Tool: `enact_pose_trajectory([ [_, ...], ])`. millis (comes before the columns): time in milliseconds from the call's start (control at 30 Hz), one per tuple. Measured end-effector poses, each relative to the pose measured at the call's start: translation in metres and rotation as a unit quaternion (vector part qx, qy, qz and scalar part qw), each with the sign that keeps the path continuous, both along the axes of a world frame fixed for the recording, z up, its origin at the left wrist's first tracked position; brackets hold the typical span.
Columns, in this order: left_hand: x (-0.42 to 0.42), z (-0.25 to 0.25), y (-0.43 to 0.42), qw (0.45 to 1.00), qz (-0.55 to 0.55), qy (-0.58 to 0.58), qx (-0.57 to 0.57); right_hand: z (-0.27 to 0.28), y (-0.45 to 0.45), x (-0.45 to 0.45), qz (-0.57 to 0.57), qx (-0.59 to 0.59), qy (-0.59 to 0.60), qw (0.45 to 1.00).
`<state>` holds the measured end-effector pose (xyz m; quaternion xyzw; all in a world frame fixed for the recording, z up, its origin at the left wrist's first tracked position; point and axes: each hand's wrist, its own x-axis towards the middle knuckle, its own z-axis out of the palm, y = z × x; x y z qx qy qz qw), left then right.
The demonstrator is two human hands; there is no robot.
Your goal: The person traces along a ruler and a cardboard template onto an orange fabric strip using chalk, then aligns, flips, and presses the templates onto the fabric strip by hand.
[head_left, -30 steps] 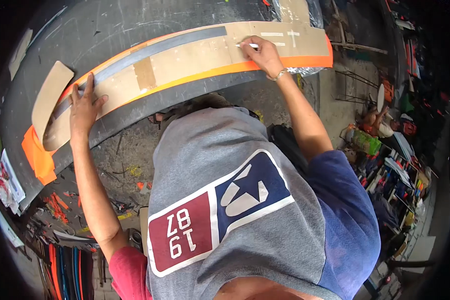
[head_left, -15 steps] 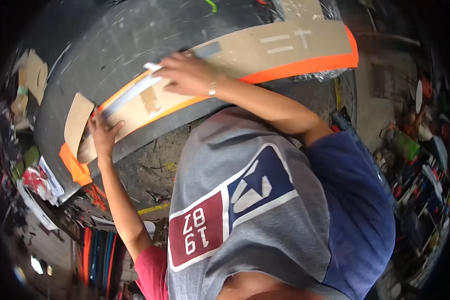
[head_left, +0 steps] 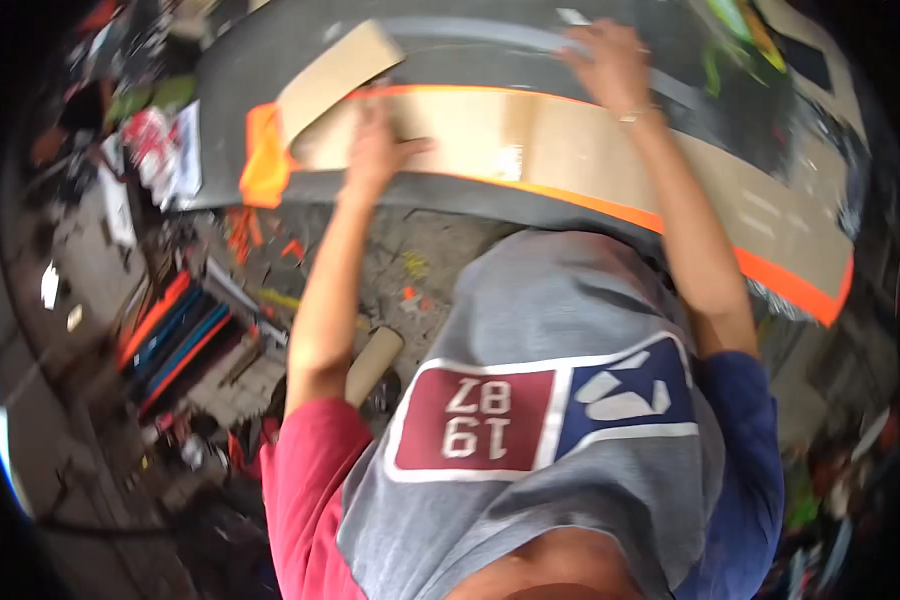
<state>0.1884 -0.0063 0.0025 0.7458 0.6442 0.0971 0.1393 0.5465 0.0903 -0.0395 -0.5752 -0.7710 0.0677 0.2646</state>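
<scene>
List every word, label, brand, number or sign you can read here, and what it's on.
"19" above "87" (upside down in this view): white digits on the maroon panel of the grey shirt.
Navy panel beside it: pale shapes, no readable lettering.
Long cardboard piece: pale marks near its right end, too blurred to read.
Background clutter: too small or blurred to read.

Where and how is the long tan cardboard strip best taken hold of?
Probably by the curled-back left end of the long tan cardboard strip, pinched from the far side: it looks raised, its edge exposed, while the rest lies flat over bright orange material, the bare left hand resting on it.
</scene>
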Motion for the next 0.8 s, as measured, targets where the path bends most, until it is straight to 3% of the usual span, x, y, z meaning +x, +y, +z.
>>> enact_pose_trajectory([
  [33,0.004,0.01,-0.008,0.999,0.025,0.03,-0.024,-0.01,0.005,0.001,-0.015,-0.018,-0.002,1.0],
  [100,0.002,0.021,-0.004,0.995,0.052,0.061,-0.056,0.023,0.001,-0.018,-0.072,-0.01,-0.073,0.995],
  [167,0.002,0.031,0.002,0.992,0.054,0.072,-0.083,0.033,0.002,-0.037,-0.07,0.015,-0.043,0.996],
  [233,-0.018,0.019,0.007,0.998,0.039,0.025,-0.053,0.031,-0.009,-0.048,-0.027,0.043,0.028,0.998],
  [300,-0.035,0.017,0.011,0.997,0.042,-0.054,-0.04,0.034,-0.038,-0.068,0.017,-0.06,0.075,0.995],
  [333,-0.048,0.006,0.012,0.999,0.017,-0.037,0.002,0.038,-0.053,-0.077,0.038,-0.11,0.1,0.988],
  [433,-0.067,0.018,0.015,0.995,0.038,-0.096,-0.003,0.047,-0.088,-0.103,0.006,-0.199,0.1,0.975],
  [533,-0.092,0.017,0.015,0.994,0.016,-0.076,0.077,0.034,-0.096,-0.108,0.01,-0.138,0.07,0.988],
  [600,-0.114,-0.002,0.027,0.994,0.004,-0.098,0.041,0.036,-0.1,-0.112,-0.031,-0.182,0.053,0.981],
  [633,-0.103,0.03,0.029,0.994,0.016,-0.108,-0.005,0.033,-0.1,-0.111,-0.032,-0.172,0.055,0.983],
  [733,-0.124,0.018,0.029,0.984,0.02,-0.145,0.104,0.036,-0.102,-0.107,-0.038,-0.164,0.034,0.985],
  [800,-0.133,0.018,0.027,0.97,0.111,-0.21,0.046,0.042,-0.101,-0.115,-0.039,-0.169,0.047,0.984],
])
